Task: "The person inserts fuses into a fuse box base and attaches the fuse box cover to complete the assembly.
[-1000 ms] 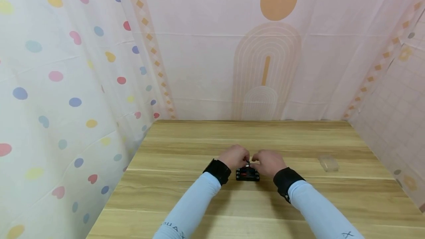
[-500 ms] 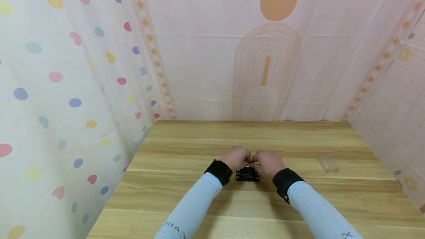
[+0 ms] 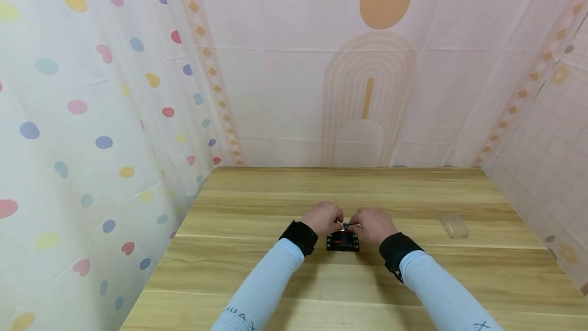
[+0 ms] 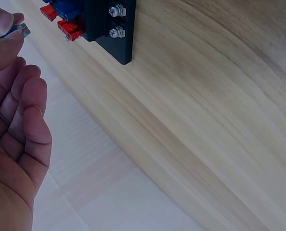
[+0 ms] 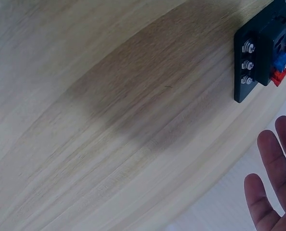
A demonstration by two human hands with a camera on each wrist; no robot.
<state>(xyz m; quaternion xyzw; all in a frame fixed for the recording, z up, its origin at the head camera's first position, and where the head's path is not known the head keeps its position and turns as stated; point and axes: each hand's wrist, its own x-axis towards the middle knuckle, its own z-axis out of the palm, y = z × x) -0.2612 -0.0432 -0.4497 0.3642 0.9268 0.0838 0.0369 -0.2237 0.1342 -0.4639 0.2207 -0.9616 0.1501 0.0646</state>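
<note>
A black fuse block [image 3: 342, 245] with screw terminals along its sides lies on the wooden table between my hands. Red blade fuses [image 4: 70, 30] and blue blade fuses [image 5: 281, 62] are seated in it. My left hand [image 3: 322, 217] is over the block's left far side, pinching a small blue blade fuse [image 4: 22, 31] between thumb and finger. My right hand [image 3: 373, 225] is just across the gap, its fingertips close to the blue piece. The right wrist view shows several of its fingers [image 5: 275, 156] extended, but its thumb and index tips are out of frame, so any grip is hidden.
A clear plastic cover [image 3: 454, 226] lies on the table to the right of my right hand. The table [image 3: 257, 188] meets a patterned curtain [image 3: 285, 91] along its far edge. Another curtain with coloured dots hangs at the left.
The hands came together over the fuse block half a second ago and now stand slightly apart, with blue showing between the fingertips. The block and clear cover stay where they were.
</note>
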